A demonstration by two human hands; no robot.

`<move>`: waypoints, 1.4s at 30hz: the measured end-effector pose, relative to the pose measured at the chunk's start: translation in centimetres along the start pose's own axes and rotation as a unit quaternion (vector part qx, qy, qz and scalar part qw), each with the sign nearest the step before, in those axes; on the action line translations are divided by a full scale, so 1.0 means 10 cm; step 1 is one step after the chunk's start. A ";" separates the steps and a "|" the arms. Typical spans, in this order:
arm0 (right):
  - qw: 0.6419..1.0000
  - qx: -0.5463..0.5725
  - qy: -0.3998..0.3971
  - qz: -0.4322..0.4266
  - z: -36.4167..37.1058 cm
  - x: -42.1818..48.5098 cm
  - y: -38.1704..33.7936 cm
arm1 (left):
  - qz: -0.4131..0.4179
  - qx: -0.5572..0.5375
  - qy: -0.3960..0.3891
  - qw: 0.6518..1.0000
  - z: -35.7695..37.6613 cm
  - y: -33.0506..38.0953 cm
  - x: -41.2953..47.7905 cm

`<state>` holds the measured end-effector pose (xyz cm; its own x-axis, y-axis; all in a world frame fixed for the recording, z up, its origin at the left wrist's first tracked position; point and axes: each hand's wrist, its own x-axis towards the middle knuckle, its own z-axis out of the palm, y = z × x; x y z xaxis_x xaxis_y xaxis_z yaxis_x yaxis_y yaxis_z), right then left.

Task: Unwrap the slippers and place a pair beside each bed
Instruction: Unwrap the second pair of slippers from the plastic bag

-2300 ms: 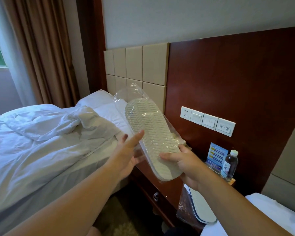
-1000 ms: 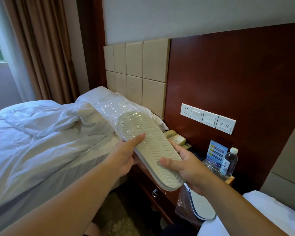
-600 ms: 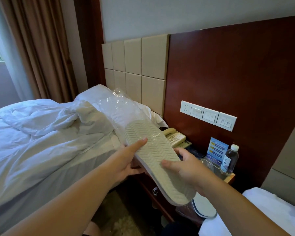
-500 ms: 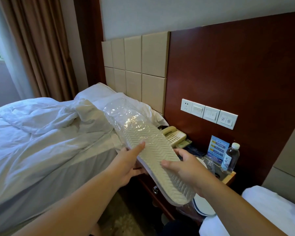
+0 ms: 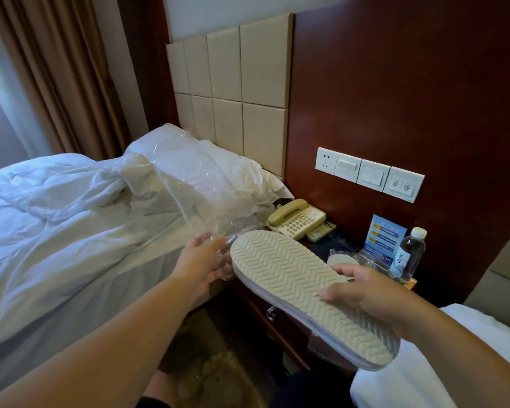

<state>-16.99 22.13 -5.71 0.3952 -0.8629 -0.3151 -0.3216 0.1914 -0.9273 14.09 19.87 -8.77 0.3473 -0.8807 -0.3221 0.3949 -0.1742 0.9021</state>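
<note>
One slipper (image 5: pixel 306 293), ribbed sole up and bare, hangs over the desk's (image 5: pixel 280 319) front edge between two beds. The right hand's (image 5: pixel 371 298) fingers (image 5: pixel 346 270) grasp its near end. The left hand (image 5: pixel 200 263) grips the plastic wrapper (image 5: pixel 195 187), which stretches over the left bed (image 5: pixel 56 231). A telephone (image 5: pixel 296 219) and a water bottle (image 5: pixel 408 251) stand at the desk's back edge.

Bare forearms (image 5: pixel 115 334), left hand (image 5: pixel 202 263) and right hand (image 5: pixel 365 295); dark garment (image 5: pixel 153 404) at a bare knee (image 5: pixel 156 387).
</note>
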 end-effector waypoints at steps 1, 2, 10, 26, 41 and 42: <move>1.000 0.003 0.000 0.006 -0.06 0.01 0.04 | 0.000 -0.001 0.006 1.000 0.01 -0.03 0.04; 1.000 0.009 0.002 0.013 -0.12 0.02 0.08 | -0.002 0.002 0.012 1.000 0.02 -0.07 0.09; 0.994 0.085 0.058 0.042 -0.56 0.26 0.40 | -0.042 0.081 0.026 0.996 0.23 -0.55 0.47; 0.963 0.199 0.167 0.071 -0.83 0.76 0.94 | -0.187 0.184 -0.057 0.963 0.65 -1.52 1.09; 0.961 0.216 0.159 0.063 -0.60 0.76 0.84 | -0.052 0.353 -0.145 0.923 0.90 -1.15 0.60; 0.962 0.215 0.160 0.058 -0.56 0.75 0.80 | -0.050 0.335 -0.178 0.924 0.96 -1.10 0.50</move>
<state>-21.41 14.55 -14.39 0.0713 -0.9111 -0.4061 0.0647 0.4105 -0.9096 3.35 13.18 -17.54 -0.0115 -0.9140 -0.4056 -0.2465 -0.3905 0.8870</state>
